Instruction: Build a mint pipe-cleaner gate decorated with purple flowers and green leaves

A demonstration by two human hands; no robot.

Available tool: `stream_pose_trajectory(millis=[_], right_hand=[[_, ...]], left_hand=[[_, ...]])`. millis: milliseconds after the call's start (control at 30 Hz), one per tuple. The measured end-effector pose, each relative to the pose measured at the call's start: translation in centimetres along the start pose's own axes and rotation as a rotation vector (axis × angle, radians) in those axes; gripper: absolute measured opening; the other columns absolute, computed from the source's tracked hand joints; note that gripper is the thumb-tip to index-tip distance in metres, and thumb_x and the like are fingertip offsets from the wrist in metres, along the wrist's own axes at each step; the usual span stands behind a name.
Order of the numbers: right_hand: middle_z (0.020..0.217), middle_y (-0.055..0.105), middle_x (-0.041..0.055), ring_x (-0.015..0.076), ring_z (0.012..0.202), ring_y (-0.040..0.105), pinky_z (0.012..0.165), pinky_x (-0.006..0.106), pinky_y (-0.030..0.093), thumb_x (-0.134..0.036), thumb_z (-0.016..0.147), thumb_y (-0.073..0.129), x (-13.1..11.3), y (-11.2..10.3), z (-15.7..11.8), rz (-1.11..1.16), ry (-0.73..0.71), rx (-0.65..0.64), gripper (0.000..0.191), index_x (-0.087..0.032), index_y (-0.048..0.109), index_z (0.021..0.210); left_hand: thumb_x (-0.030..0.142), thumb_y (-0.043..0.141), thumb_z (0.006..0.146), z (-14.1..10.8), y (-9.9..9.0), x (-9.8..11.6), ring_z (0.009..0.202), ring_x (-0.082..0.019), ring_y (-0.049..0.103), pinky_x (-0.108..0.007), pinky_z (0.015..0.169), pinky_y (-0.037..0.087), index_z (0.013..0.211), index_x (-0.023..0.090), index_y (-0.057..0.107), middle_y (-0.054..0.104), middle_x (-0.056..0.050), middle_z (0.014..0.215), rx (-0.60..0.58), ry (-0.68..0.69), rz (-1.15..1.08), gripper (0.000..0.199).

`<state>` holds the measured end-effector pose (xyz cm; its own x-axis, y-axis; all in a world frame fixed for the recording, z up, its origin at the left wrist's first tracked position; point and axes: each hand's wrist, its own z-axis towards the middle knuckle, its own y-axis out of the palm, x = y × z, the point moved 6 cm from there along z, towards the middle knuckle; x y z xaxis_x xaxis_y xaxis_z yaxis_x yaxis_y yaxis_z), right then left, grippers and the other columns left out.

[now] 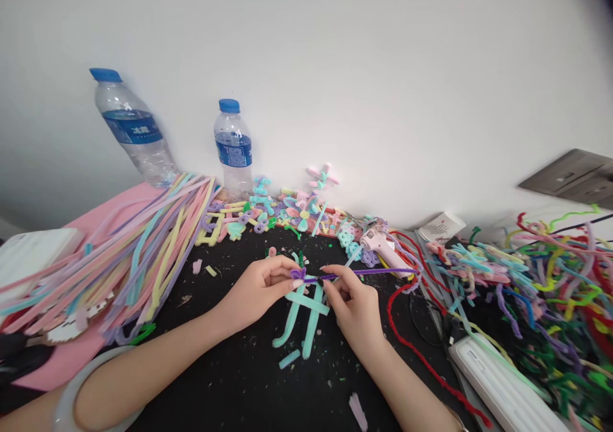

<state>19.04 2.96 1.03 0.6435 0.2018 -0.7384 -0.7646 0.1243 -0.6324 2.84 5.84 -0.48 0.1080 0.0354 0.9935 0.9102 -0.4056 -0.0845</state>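
Note:
Between my two hands runs a purple pipe cleaner [368,272], its long free end reaching to the right. My left hand [272,280] pinches its looped, flower-like end. Thumb and fingers of my right hand [348,291] close on the same stem a little further right. Below the fingertips lies a mint-green piece [311,304] made of crossed pipe-cleaner lengths on the black tabletop [230,368]. A short blue-green offcut [289,359] is near its lower end.
A pale glue gun [383,248] rests behind my right hand. Pastel pipe cleaners [163,247] fan out at left; a tangled pile [550,304] and white power strip [502,381] occupy the right. Two water bottles [233,145] stand by the wall. Small finished shapes [301,214] line the back.

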Motion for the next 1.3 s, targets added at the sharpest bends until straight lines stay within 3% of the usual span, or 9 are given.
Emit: stream_pose_trajectory(millis=[167, 367, 467, 600, 800, 900, 1000, 1100, 1300], right_hand=[[0.048, 0.051, -0.0059, 0.0105, 0.042, 0.046, 0.045, 0.021, 0.036, -0.03, 0.087, 0.05, 0.4, -0.1, 0.1, 0.099, 0.053, 0.017, 0.012, -0.021, 0.058, 0.084], [0.051, 0.048, -0.0059, 0.0099, 0.037, 0.045, 0.038, 0.021, 0.035, -0.036, 0.088, 0.047, 1.7, -0.6, 0.1, 0.258, 0.169, 0.094, 0.016, -0.022, 0.055, 0.085], [0.053, 0.047, -0.0058, 0.0099, 0.038, 0.045, 0.04, 0.021, 0.035, -0.034, 0.089, 0.046, 1.3, -0.6, 0.0, 0.23, 0.101, 0.052, 0.016, -0.022, 0.055, 0.086], [0.054, 0.051, -0.0044, 0.0112, 0.046, 0.048, 0.048, 0.022, 0.038, -0.028, 0.09, 0.045, -0.3, -0.5, -0.1, 0.029, -0.089, -0.004, 0.014, -0.022, 0.056, 0.086], [0.072, 0.063, -0.0009, 0.0122, 0.054, 0.056, 0.053, 0.023, 0.045, -0.024, 0.091, 0.04, -1.1, -1.0, -0.3, 0.02, -0.136, 0.011, 0.021, -0.023, 0.049, 0.11], [0.082, 0.063, 0.0029, 0.0133, 0.057, 0.057, 0.048, 0.023, 0.045, -0.022, 0.089, 0.041, -0.9, -3.6, -0.2, 0.004, -0.151, 0.251, 0.032, -0.023, 0.04, 0.121], [0.089, 0.064, 0.0078, 0.0179, 0.071, 0.061, 0.061, 0.029, 0.05, -0.021, 0.086, 0.046, 0.0, -7.0, 0.1, -0.196, -0.141, 0.499, 0.027, -0.019, 0.046, 0.113], [0.092, 0.065, 0.0106, 0.0254, 0.086, 0.06, 0.077, 0.039, 0.049, -0.02, 0.083, 0.047, 2.5, -8.7, 1.3, -0.48, -0.05, 0.44, 0.018, -0.018, 0.056, 0.098], [0.115, 0.06, 0.0174, 0.0304, 0.108, 0.055, 0.092, 0.045, 0.043, -0.021, 0.077, 0.051, 7.2, -9.9, 2.5, -0.587, 0.035, 0.31, 0.041, -0.011, 0.053, 0.116]], left_hand=[[0.033, 0.059, 0.081, 0.0, -0.2, -0.1, 0.077, -0.018, 0.065, -0.025, 0.062, 0.051, 0.097, 0.019, 0.059, 0.069, -0.004, 0.088, -0.007, -0.009, 0.032, 0.021], [0.041, 0.052, 0.085, -0.2, -1.9, 1.1, 0.062, -0.016, 0.059, -0.025, 0.053, 0.047, 0.109, 0.022, 0.055, 0.062, -0.004, 0.086, 0.124, 0.145, 0.426, 0.031], [0.038, 0.051, 0.085, -0.5, -2.1, 2.4, 0.063, -0.015, 0.055, -0.026, 0.058, 0.046, 0.108, 0.021, 0.056, 0.057, -0.004, 0.086, 0.159, 0.287, 0.53, 0.029], [0.029, 0.049, 0.088, -0.8, -0.6, 2.5, 0.068, -0.015, 0.056, -0.026, 0.067, 0.045, 0.091, 0.02, 0.062, 0.06, -0.003, 0.08, -0.012, 0.365, 0.538, 0.016], [0.03, 0.049, 0.087, -0.3, -0.8, 0.9, 0.056, -0.013, 0.053, -0.025, 0.058, 0.042, 0.072, 0.018, 0.061, 0.057, 0.001, 0.061, 0.042, 0.219, 0.448, 0.023], [0.037, 0.051, 0.085, 0.0, -1.6, 0.1, 0.051, -0.013, 0.052, -0.024, 0.051, 0.043, 0.07, 0.018, 0.059, 0.055, 0.002, 0.058, 0.105, 0.051, 0.226, 0.025], [0.042, 0.052, 0.083, 0.2, -2.0, -0.2, 0.049, -0.013, 0.051, -0.024, 0.047, 0.044, 0.071, 0.017, 0.059, 0.053, 0.002, 0.055, 0.151, -0.04, 0.033, 0.029], [0.043, 0.053, 0.082, 0.4, -2.3, -0.2, 0.051, -0.014, 0.054, -0.024, 0.046, 0.044, 0.071, 0.016, 0.061, 0.058, 0.0, 0.06, 0.196, -0.061, -0.034, 0.03], [0.042, 0.053, 0.084, 0.3, -2.3, 0.1, 0.055, -0.012, 0.052, -0.023, 0.052, 0.046, 0.067, 0.016, 0.057, 0.056, 0.0, 0.059, 0.192, -0.025, -0.078, 0.031]])
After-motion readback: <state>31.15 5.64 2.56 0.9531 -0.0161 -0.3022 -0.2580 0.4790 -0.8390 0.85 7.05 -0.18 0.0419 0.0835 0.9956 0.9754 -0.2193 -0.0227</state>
